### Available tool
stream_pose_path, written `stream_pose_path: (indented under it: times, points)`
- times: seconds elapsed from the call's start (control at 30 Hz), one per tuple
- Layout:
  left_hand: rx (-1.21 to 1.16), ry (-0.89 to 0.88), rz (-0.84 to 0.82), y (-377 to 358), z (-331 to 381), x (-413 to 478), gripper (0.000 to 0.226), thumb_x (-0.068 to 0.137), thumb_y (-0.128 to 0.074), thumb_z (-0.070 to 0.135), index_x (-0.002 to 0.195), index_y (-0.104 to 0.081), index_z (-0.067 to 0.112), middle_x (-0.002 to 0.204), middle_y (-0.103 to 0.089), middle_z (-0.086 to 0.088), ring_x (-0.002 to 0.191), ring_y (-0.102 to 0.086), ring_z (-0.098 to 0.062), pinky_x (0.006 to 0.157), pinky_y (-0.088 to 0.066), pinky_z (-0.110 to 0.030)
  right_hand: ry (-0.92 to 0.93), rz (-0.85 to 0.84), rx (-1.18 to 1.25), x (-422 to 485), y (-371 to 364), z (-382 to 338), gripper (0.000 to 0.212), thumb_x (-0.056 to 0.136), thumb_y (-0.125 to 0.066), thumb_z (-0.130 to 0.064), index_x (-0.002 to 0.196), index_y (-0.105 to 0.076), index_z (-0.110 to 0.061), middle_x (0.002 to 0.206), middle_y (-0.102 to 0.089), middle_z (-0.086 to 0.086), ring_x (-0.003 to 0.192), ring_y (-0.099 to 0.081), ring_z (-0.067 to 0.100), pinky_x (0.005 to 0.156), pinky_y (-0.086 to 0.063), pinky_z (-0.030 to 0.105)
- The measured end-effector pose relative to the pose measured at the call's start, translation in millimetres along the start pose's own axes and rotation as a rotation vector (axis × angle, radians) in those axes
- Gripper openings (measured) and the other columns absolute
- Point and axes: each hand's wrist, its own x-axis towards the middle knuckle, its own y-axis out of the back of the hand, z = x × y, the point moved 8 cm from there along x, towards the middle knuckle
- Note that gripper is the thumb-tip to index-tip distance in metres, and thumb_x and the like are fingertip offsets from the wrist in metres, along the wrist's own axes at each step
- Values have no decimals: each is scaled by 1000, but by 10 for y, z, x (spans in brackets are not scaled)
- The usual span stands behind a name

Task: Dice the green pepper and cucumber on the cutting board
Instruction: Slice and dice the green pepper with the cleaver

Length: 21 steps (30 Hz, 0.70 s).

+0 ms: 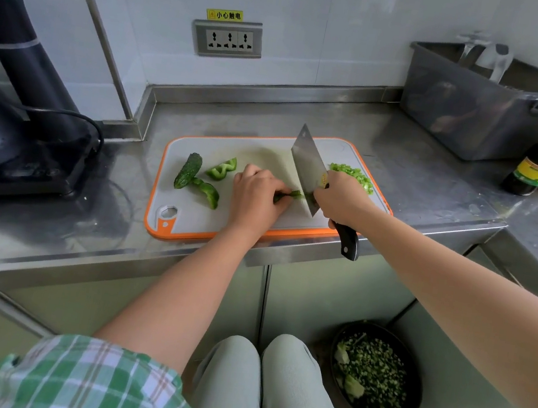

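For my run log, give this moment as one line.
dicing | left hand holds pepper strip | right hand grips cleaver | cucumber not diced

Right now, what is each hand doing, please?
Left hand: pinches a green pepper strip on the board.
Right hand: grips the cleaver.

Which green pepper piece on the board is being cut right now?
The narrow green pepper strip held by the left hand, against the steel cleaver blade. The other two curved pieces lie untouched beside the dark green cucumber.
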Motion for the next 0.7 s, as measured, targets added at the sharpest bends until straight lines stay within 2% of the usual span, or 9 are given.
stream_pose_path:
  times: [0.1, 0.2, 0.37, 0.43, 0.57, 0.7]
  points:
    - [-18, 8, 5, 0, -3, 1, 13, 79, -73, 28, 92, -77, 28, 83, -69, 2, 93, -49, -28, 73, -26, -31, -2, -33, -17, -22, 41, -12, 8, 87, -39, -4, 92, -45, -3, 68, -53, 13, 44, -52, 26, 42, -41, 24]
    - [-24, 8, 1, 0, -9, 1, 13, 80, -73, 28, 92, -77, 28, 80, -67, 2, 93, -49, -28, 73, -27, -32, 1, -79, -74, -46, 19, -51, 5, 88, -39, -4, 87, -44, -3, 67, -52, 14, 44, -52, 26, 44, -42, 26]
    - [-34, 8, -14, -11, -5, -3, 14, 80, -73, 32, 92, -77, 28, 81, -66, 1, 93, -48, -29, 74, -28, -32, 9, -68, -124, -16, -56, -74, 14, 85, -38, -1, 72, -39, -7, 62, -51, 12, 43, -51, 25, 41, -37, 23]
    - [-35, 9, -22, -9, -3, -3, 15, 80, -72, 34, 93, -77, 28, 82, -67, 0, 94, -48, -29, 74, -30, -33, 3, -43, -94, 12, -70, -55, 13, 86, -39, -1, 75, -39, -7, 64, -52, 11, 45, -52, 26, 42, -40, 25]
    - [-34, 5, -2, 21, -16, -5, 26, 77, -73, 38, 98, -75, 23, 84, -69, 3, 95, -48, -28, 78, -36, -36, -18, -8, 44, 41, -47, 28, 6, 92, -39, -7, 93, -45, -4, 74, -54, 15, 47, -54, 27, 43, -45, 28]
    - [-12, 43, 18, 74, -80, -15, 32, 74, -72, 40, 100, -72, 22, 88, -67, 6, 100, -47, -25, 82, -37, -36, -13, -28, 61, 25, 26, 23, 5, 91, -40, -6, 89, -44, -5, 65, -50, 11, 40, -49, 24, 38, -41, 23]
